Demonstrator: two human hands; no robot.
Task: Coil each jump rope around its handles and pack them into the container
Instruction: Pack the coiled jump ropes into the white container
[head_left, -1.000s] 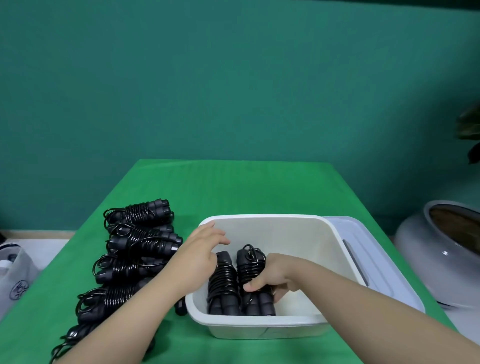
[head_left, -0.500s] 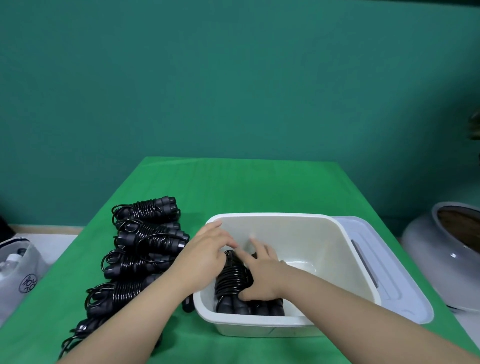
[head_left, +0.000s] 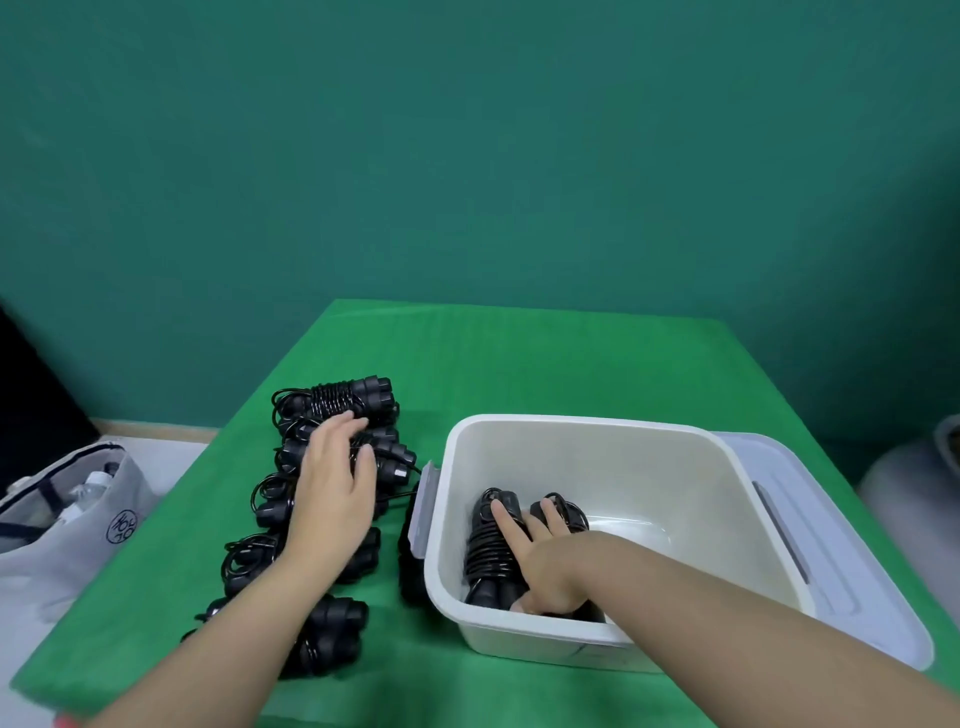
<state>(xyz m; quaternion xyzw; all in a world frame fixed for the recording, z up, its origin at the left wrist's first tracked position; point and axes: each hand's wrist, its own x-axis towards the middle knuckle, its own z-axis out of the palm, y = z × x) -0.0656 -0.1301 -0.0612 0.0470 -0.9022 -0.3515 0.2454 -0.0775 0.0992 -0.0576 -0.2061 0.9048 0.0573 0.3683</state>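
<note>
Resting left hand (head_left: 332, 483), fingers straight, on row of coiled jump ropes (head_left: 332, 402) left of container (head_left: 587, 428). Pressing right hand (head_left: 545, 566), fingers extended, on two coiled ropes (head_left: 485, 551) at near-left corner; right half bare.

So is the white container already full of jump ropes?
No, the white container holds only a couple of coiled ropes at its near-left corner, under the right hand.

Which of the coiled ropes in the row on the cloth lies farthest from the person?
The rope bundle at the far end of the row, just beyond the left hand; its two handle ends point right, toward the container.
</note>
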